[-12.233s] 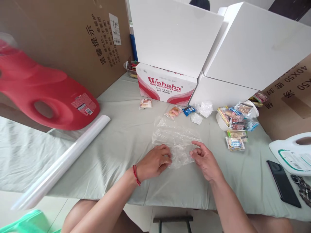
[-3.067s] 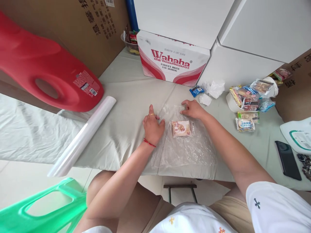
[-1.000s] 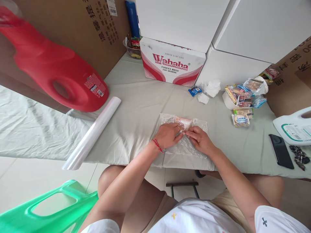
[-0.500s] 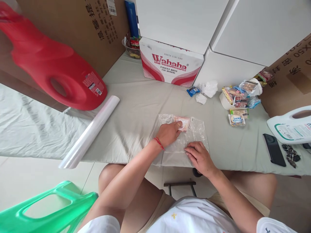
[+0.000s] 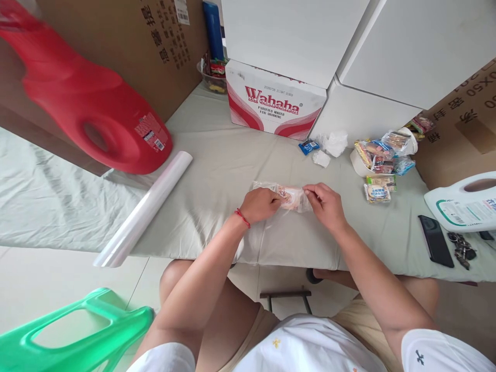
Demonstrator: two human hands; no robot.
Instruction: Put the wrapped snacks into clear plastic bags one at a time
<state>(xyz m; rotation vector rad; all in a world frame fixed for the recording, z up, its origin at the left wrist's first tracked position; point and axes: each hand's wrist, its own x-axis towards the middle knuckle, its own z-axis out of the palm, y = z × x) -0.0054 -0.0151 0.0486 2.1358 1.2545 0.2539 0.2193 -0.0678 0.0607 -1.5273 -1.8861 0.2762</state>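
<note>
A small snack packet [image 5: 289, 196] with reddish print lies on the table beneath clear plastic film [image 5: 265, 185]. My left hand [image 5: 260, 204], wearing a red string bracelet, has its fingers curled at the packet's left end, the index finger pressing there. Opposite it, my right hand [image 5: 327, 205] pinches the film just past the packet's right end. The film is folded over the packet in a narrow strip, with a loose flap showing on the left. My left fingertips are partly hidden.
Left stand a film roll [image 5: 145, 209] and red jug [image 5: 112, 124]. Behind are a Wahaha box [image 5: 275, 103], crumpled plastic [image 5: 334, 143] and blue packet [image 5: 308, 146]. Right are a snack bowl [image 5: 359, 164], white bottle [image 5: 465, 209], phone [image 5: 436, 240] and keys [image 5: 462, 250]. A green plastic object [image 5: 77, 325] is below left.
My right hand has moved up from the film's near edge, bringing the film over the packet. My left hand has slid slightly left, to the packet's end.
</note>
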